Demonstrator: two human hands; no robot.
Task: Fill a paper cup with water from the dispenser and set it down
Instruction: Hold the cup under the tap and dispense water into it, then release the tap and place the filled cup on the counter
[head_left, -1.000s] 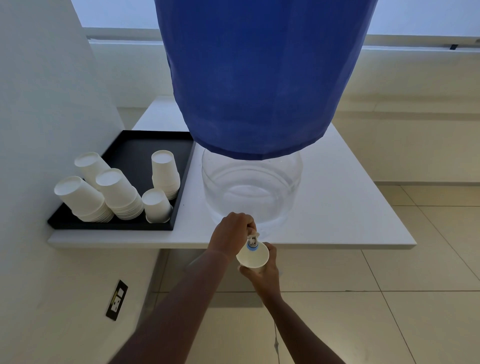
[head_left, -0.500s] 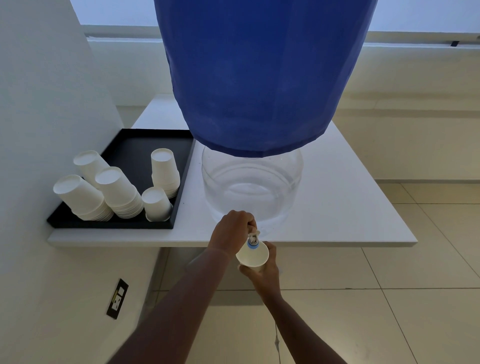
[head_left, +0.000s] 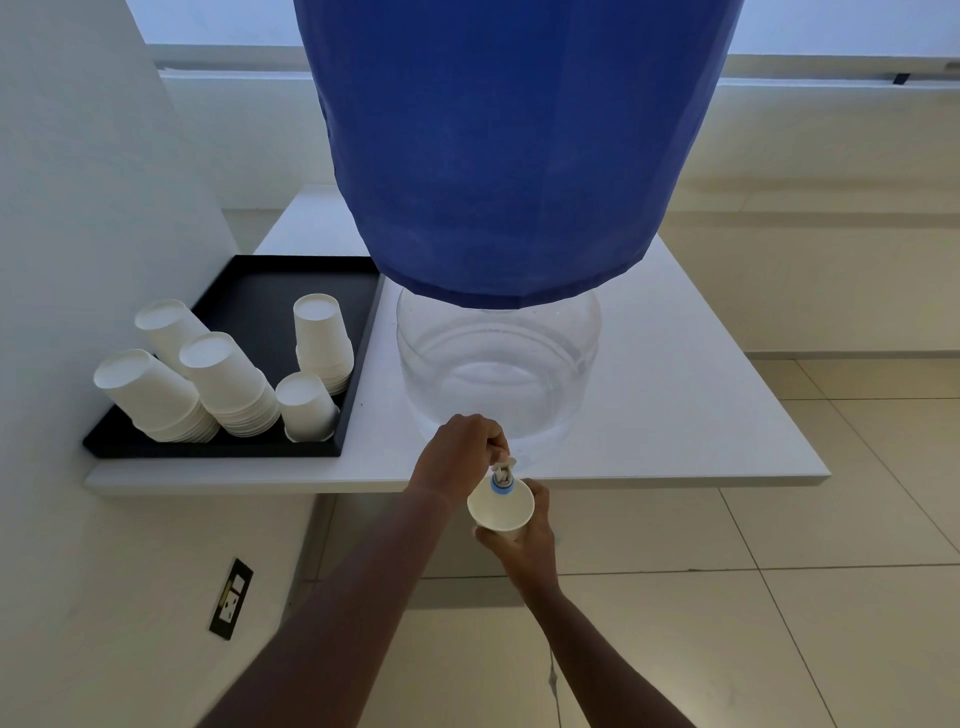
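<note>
A water dispenser stands on a white shelf: a clear base (head_left: 498, 364) under a big bottle in a blue cover (head_left: 509, 150). Its small white and blue tap (head_left: 502, 477) juts over the shelf's front edge. My left hand (head_left: 457, 452) is closed on the tap's lever. My right hand (head_left: 524, 545) grips a white paper cup (head_left: 501, 512) from below, holding it upright right under the spout. Whether water is flowing cannot be told.
A black tray (head_left: 260, 296) on the left of the white shelf (head_left: 675, 405) carries several stacks of upside-down paper cups (head_left: 228, 384). A wall with a socket plate (head_left: 231, 597) is at left. Tiled floor lies below and to the right.
</note>
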